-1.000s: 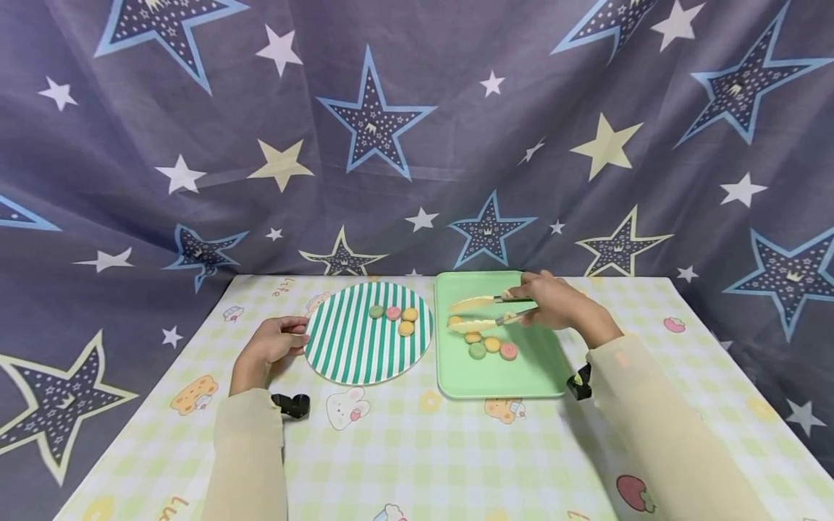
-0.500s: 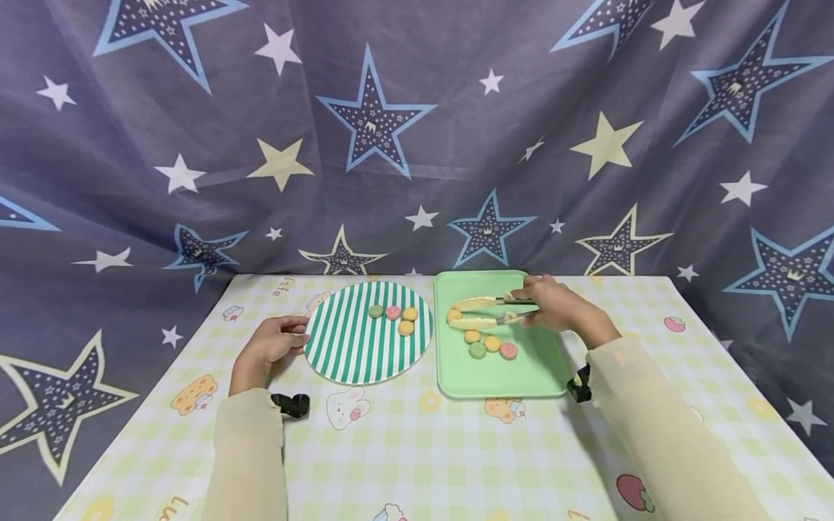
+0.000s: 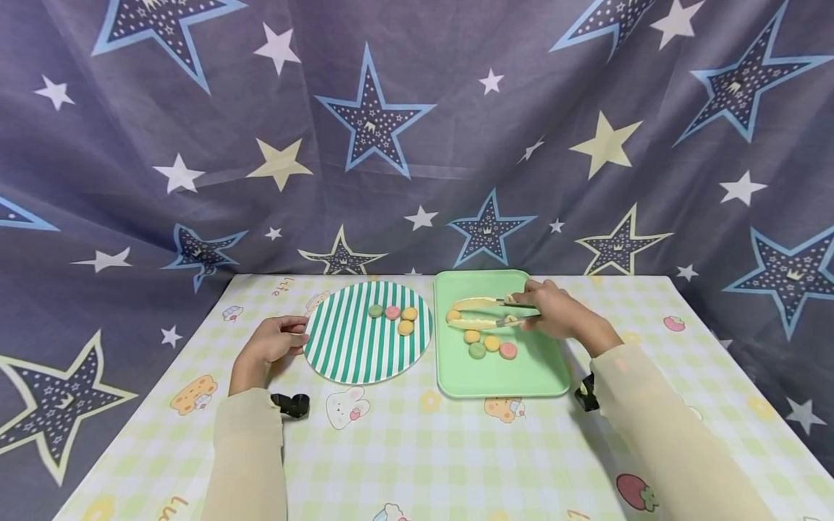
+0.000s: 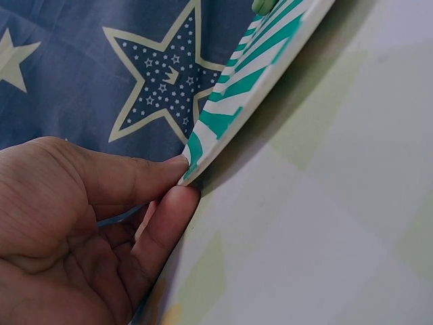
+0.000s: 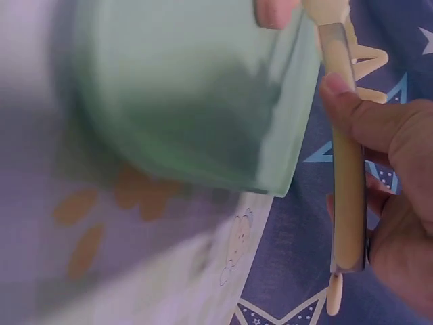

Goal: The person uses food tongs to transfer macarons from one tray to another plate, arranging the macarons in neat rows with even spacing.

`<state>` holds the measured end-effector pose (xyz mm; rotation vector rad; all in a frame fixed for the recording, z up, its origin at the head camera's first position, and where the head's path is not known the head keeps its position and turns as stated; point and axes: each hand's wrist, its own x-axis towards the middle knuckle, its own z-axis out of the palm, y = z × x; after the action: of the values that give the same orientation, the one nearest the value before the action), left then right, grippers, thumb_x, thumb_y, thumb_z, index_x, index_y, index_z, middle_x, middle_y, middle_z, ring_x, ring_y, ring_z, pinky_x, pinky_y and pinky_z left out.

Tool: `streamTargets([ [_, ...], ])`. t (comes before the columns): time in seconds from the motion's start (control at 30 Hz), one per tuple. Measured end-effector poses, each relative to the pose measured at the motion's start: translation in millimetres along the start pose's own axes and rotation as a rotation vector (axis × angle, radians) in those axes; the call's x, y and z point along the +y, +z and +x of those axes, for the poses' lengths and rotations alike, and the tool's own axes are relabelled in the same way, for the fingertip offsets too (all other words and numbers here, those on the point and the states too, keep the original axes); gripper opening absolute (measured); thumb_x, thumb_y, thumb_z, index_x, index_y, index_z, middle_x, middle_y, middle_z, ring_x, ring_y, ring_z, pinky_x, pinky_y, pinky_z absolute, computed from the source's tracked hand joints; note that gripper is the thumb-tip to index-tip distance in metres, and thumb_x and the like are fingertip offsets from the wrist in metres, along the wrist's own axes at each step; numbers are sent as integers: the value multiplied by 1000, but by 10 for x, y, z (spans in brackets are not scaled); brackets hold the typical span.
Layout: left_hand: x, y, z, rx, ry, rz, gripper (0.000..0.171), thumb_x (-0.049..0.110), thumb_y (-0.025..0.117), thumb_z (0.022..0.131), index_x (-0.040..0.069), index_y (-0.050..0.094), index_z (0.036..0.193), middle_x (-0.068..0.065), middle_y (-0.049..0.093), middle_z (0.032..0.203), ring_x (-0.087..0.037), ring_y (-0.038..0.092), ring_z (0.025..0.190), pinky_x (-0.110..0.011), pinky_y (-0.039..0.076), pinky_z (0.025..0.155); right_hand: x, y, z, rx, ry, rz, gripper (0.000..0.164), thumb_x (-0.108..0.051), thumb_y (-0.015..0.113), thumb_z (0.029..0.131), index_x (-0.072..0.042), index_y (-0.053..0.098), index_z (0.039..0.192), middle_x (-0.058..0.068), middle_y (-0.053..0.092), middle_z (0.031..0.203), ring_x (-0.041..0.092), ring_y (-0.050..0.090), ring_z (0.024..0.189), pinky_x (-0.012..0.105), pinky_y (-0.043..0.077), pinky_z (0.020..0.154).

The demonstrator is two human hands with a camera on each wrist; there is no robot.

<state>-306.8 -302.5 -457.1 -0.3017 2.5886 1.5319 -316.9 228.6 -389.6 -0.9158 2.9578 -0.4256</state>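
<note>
My left hand (image 3: pixel 270 344) pinches the near-left rim of a round green-and-white striped plate (image 3: pixel 345 340) between thumb and forefinger. In the left wrist view, that rim (image 4: pixel 223 132) is tilted and angles up from the fingertips. My right hand (image 3: pixel 554 311) grips tongs (image 3: pixel 478 325) over a light green tray (image 3: pixel 521 378). Their two arms are spread, with the tips right at a yellow macaron (image 3: pixel 452 316) near the tray's left edge. In the right wrist view, the thumb lies on the tongs' handle (image 5: pixel 348 203), and the tips are out of frame.
Nearby on the tray lie a green macaron (image 3: pixel 477 350), a pink macaron (image 3: pixel 508 351) and two yellow ones (image 3: pixel 491 344). The plate bears several more, including a pink macaron (image 3: pixel 392 312). A checked tablecloth (image 3: pixel 417 463) covers the table, and a starry curtain (image 3: pixel 417 217) hangs behind.
The tongs came in around the yellow macaron, narrowing a little, and now stand slightly wider again. My right hand shifted a little right and nearer. The left hand and plate have kept still.
</note>
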Motion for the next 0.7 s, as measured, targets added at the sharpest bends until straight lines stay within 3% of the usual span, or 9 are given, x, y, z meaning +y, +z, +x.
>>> streamTargets([
  [0.37,-5,-24,-16,-4,-7,-11,50,2,63,101,-3,49,149,-23,53,135,-16,64,92,-26,61,76,31,81,-38,-5,-51,8,55,-14,79,91,1,61,141,12,58,101,23,44,85,38,39,75],
  [0.7,1,-7,-4,-1,-6,-11,50,1,63,100,-3,50,148,-23,54,132,-17,64,92,-27,62,76,41,117,-132,13,-59,-34,61,-24,76,95,4,54,145,12,54,96,23,39,80,34,34,68],
])
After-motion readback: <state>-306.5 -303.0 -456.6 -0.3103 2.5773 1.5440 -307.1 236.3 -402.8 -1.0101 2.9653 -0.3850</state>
